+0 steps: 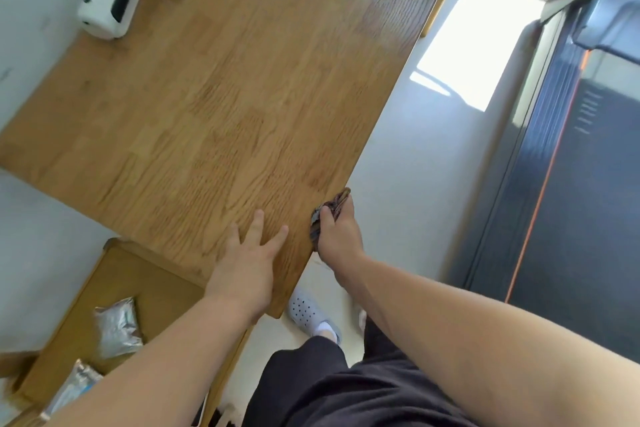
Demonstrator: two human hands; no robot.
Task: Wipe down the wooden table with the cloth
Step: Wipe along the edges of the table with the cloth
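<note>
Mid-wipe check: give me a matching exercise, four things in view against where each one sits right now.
1. dark patterned cloth
2. left hand
3. white plastic device with black panel
4. crinkled silver foil packet

A. on the lower wooden surface
B. far left corner of the wooden table
C. flat on the tabletop, fingers spread
D. gripped by the right hand at the table's edge

Pairs: 1-D, 2-C, 3-B, 4-A

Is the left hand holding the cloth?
No, the right hand grips the cloth at the edge of the table, while the left hand lies flat on the wood, fingers spread.
</note>
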